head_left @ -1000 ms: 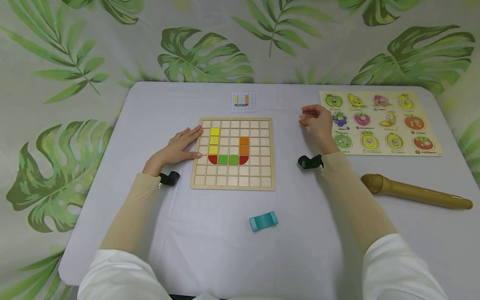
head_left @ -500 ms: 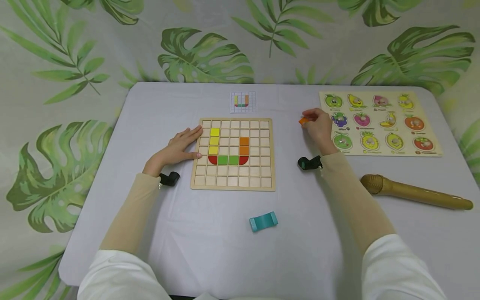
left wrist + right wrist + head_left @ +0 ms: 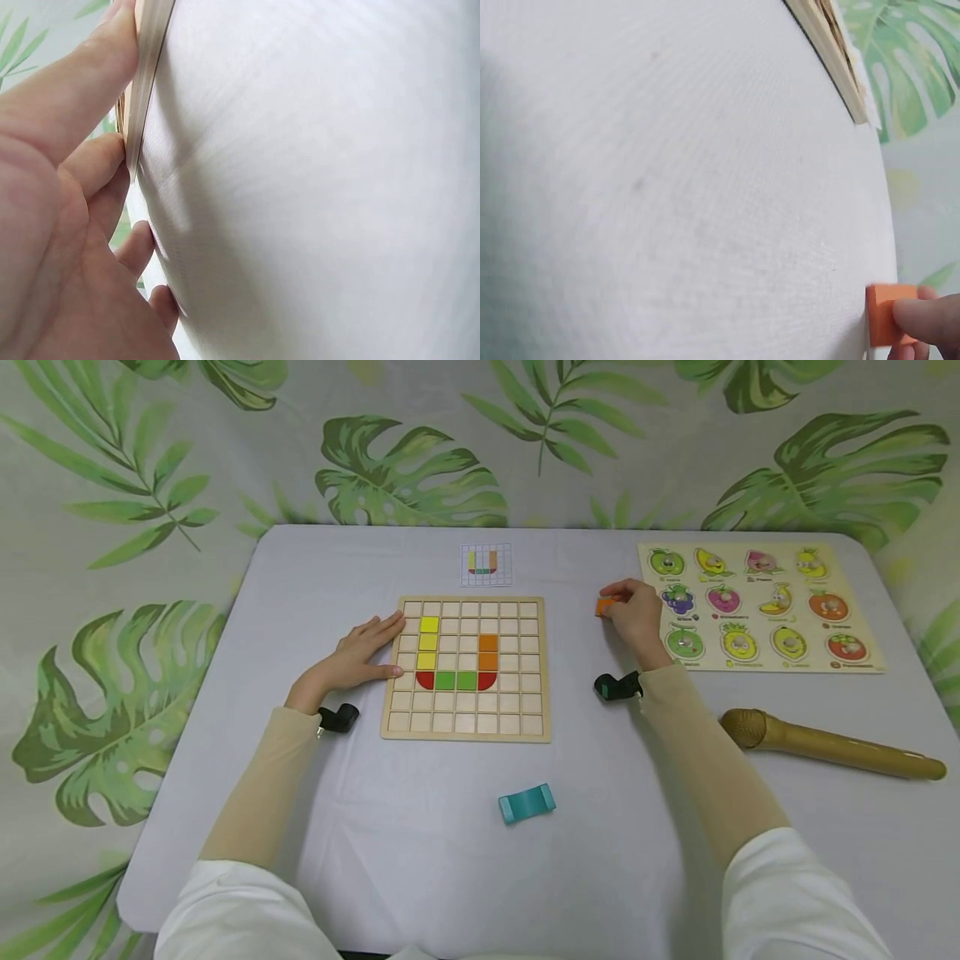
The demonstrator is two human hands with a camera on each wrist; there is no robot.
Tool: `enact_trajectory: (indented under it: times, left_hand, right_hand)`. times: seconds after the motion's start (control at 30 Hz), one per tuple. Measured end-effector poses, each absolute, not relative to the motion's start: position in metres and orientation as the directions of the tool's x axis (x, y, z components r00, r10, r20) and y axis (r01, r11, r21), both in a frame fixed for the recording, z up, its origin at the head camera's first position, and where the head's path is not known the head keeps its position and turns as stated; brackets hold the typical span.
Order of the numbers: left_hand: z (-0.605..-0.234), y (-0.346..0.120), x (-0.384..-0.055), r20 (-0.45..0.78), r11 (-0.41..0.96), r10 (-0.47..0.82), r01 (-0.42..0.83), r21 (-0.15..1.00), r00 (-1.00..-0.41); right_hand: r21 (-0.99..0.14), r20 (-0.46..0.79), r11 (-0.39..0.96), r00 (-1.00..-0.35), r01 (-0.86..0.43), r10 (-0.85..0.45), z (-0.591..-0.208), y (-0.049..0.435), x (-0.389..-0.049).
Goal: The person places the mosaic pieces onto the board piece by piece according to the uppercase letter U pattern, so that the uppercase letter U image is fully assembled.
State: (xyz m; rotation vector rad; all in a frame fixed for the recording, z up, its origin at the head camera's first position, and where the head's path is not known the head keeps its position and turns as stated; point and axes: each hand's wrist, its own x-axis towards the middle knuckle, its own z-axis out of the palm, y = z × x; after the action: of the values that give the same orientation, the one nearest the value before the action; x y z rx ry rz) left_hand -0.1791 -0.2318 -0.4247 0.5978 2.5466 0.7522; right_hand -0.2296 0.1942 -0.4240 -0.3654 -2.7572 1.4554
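A wooden grid board (image 3: 517,718) lies mid-table. Square yellow tiles (image 3: 428,642), two orange tiles (image 3: 488,652), two green tiles (image 3: 455,680) and two rounded red tiles (image 3: 425,680) form a U in its cells. My left hand (image 3: 347,662) rests against the board's left edge, fingers spread and fairly straight; the left wrist view shows thumb and index finger touching its wooden side (image 3: 146,82). To the right of the board, my right hand (image 3: 637,620) pinches an orange square tile (image 3: 883,315) between thumb and fingers, near the tabletop.
A small card (image 3: 486,565) with a printed U pattern lies behind the board. On the right are a fruit puzzle board (image 3: 757,647) and a long brown club-like object (image 3: 832,745). A teal curved block (image 3: 527,803) lies in front.
My right hand has shifted slightly, and the orange tile in its fingers has turned so more of its face shows. The left hand and the board have stayed put.
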Motion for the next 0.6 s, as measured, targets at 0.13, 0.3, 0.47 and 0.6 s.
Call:
enact_trajectory:
  times: [0.13,0.3,0.47,0.6]
  left_hand:
    - [-0.425,-0.232,-0.179,-0.266,0.762,0.505,0.279,0.584,-0.821]
    - [-0.425,-0.233,-0.18,-0.262,0.759,0.505,0.279,0.588,-0.822]
    - [-0.426,-0.233,-0.181,-0.261,0.761,0.509,0.287,0.582,-0.82]
    - [-0.426,-0.233,-0.181,-0.264,0.765,0.508,0.289,0.576,-0.82]
  right_hand:
    - [-0.841,-0.183,0.483,-0.969,0.242,0.167,-0.42,0.189,-0.23]
    - [-0.882,-0.201,0.424,-0.978,0.206,0.055,-0.416,0.173,-0.23]
    - [-0.922,-0.164,0.368,-0.983,0.122,-0.085,-0.414,0.148,-0.229]
    - [-0.931,-0.171,0.352,-0.968,0.098,-0.182,-0.414,0.126,-0.228]
